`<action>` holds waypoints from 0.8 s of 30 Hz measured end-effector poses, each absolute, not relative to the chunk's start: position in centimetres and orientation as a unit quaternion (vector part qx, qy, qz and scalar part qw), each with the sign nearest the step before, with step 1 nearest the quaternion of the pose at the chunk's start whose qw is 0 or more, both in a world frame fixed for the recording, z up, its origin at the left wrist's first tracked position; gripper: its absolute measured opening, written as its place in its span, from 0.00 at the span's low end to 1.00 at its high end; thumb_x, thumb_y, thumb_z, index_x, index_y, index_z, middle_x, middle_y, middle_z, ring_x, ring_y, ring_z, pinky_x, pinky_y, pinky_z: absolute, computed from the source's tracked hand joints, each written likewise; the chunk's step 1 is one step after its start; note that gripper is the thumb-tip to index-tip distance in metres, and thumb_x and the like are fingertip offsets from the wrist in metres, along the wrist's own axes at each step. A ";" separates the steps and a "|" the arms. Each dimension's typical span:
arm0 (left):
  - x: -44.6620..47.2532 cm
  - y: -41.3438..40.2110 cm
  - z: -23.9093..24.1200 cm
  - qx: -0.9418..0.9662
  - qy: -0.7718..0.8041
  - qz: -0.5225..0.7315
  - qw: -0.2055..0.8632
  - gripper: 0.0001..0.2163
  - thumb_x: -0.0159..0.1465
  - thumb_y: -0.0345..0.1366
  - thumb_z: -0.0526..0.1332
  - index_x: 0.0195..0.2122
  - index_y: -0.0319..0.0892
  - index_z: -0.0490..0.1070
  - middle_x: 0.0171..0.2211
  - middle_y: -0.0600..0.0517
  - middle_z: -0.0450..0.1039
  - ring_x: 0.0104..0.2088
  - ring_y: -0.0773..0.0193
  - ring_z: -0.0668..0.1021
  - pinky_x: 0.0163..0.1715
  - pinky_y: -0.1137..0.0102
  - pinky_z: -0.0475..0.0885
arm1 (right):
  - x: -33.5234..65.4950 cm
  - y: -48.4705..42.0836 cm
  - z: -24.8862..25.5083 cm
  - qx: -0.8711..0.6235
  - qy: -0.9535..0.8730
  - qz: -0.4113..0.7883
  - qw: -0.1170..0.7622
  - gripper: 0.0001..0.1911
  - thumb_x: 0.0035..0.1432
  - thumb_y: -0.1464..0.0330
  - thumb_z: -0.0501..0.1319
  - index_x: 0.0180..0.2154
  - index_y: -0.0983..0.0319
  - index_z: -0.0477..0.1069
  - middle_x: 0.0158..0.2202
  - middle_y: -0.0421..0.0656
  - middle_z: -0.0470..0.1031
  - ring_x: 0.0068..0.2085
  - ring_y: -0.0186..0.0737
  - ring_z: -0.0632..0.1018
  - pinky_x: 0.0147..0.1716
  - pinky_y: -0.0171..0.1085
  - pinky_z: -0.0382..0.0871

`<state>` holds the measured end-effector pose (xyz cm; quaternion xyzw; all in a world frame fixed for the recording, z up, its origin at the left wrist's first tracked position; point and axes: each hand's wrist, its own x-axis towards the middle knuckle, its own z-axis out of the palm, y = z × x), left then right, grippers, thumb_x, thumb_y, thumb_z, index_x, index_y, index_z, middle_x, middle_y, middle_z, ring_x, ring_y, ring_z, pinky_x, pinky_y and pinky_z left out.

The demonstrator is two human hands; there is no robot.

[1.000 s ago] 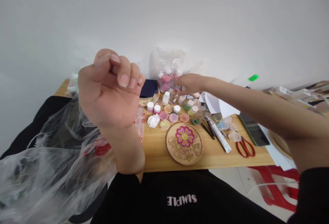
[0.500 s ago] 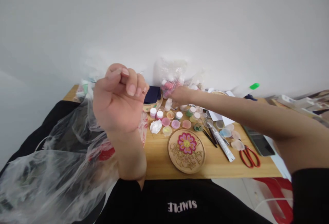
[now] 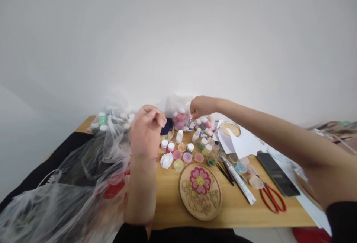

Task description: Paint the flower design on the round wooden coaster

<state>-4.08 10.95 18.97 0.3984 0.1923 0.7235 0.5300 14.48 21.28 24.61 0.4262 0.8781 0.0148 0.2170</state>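
I see my right hand (image 3: 201,106) at the clear bag of bottles (image 3: 178,113) beyond the flower disc (image 3: 200,192), its grip unreadable, and my left hand (image 3: 147,133) curled closed, left of that disc.

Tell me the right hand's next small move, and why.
Probably pinch one small bottle and lift it straight up. The right hand hangs fingers-down over the clear bag of bottles at the back of the table, whether gripping I cannot tell; small cups crowd just in front, so a sideways drag could topple them.
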 end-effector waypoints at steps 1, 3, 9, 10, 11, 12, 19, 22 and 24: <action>-3.8 11.1 18.6 0.411 0.227 0.736 0.488 0.07 0.55 0.36 0.65 0.24 0.41 0.69 0.18 0.57 0.65 0.23 0.71 0.69 0.28 0.74 0.66 | 14.7 21.0 26.6 0.426 0.882 0.013 0.202 0.11 0.55 0.63 0.65 0.35 0.64 0.80 0.36 0.46 0.83 0.37 0.38 0.80 0.36 0.35 0.68; -3.1 11.3 17.9 0.449 0.289 0.742 0.404 0.03 0.58 0.35 0.65 0.31 0.42 0.73 0.26 0.55 0.73 0.29 0.69 0.74 0.32 0.74 0.69 | 15.1 20.0 30.4 0.431 0.891 -0.030 0.138 0.11 0.55 0.63 0.66 0.37 0.64 0.80 0.34 0.44 0.83 0.35 0.36 0.81 0.37 0.35 0.71; -1.7 10.8 16.8 0.561 0.293 0.693 0.345 0.21 0.60 0.40 0.67 0.53 0.45 0.68 0.51 0.47 0.74 0.51 0.61 0.76 0.45 0.69 0.72 | 15.6 15.8 35.9 0.352 0.919 -0.159 -0.085 0.16 0.51 0.60 0.68 0.40 0.61 0.80 0.33 0.40 0.83 0.36 0.36 0.81 0.38 0.35 0.74; -1.6 10.5 16.8 0.559 0.281 0.696 0.352 0.19 0.61 0.41 0.66 0.53 0.45 0.68 0.50 0.46 0.74 0.50 0.60 0.77 0.46 0.68 0.72 | 15.6 15.4 35.9 0.335 0.919 -0.179 -0.104 0.17 0.51 0.59 0.68 0.41 0.61 0.80 0.33 0.40 0.83 0.36 0.36 0.81 0.38 0.35 0.74; -1.6 10.2 16.8 0.554 0.270 0.703 0.356 0.18 0.63 0.42 0.64 0.52 0.45 0.68 0.49 0.46 0.75 0.48 0.60 0.78 0.47 0.66 0.73 | 15.6 15.0 35.8 0.317 0.920 -0.198 -0.118 0.18 0.50 0.59 0.69 0.41 0.62 0.80 0.33 0.41 0.83 0.36 0.36 0.81 0.37 0.35 0.75; -1.6 9.8 16.9 0.549 0.262 0.712 0.352 0.16 0.63 0.42 0.63 0.51 0.45 0.68 0.47 0.47 0.76 0.47 0.59 0.79 0.47 0.65 0.74 | 15.5 14.8 35.6 0.301 0.920 -0.216 -0.128 0.18 0.50 0.59 0.69 0.42 0.62 0.79 0.34 0.41 0.83 0.36 0.35 0.81 0.38 0.35 0.75; -2.0 8.3 17.1 0.525 0.282 0.785 0.168 0.18 0.62 0.35 0.65 0.54 0.49 0.70 0.49 0.50 0.75 0.48 0.60 0.79 0.50 0.65 0.75 | 15.4 14.0 35.4 0.229 0.927 -0.244 -0.170 0.17 0.56 0.66 0.66 0.47 0.65 0.76 0.41 0.45 0.82 0.38 0.32 0.80 0.39 0.32 0.76; -2.2 8.1 17.2 0.527 0.281 0.798 0.080 0.23 0.60 0.30 0.66 0.56 0.52 0.69 0.50 0.53 0.74 0.51 0.61 0.77 0.53 0.67 0.73 | 15.4 13.5 35.7 0.208 0.928 -0.230 -0.205 0.15 0.57 0.66 0.66 0.46 0.65 0.76 0.40 0.44 0.81 0.38 0.31 0.80 0.39 0.31 0.76; -2.3 7.9 17.3 0.531 0.280 0.799 0.040 0.25 0.59 0.28 0.67 0.57 0.53 0.69 0.50 0.54 0.74 0.52 0.61 0.76 0.53 0.67 0.73 | 15.3 13.0 35.7 0.206 0.929 -0.220 -0.216 0.14 0.57 0.67 0.66 0.45 0.64 0.76 0.40 0.42 0.81 0.38 0.30 0.80 0.40 0.30 0.76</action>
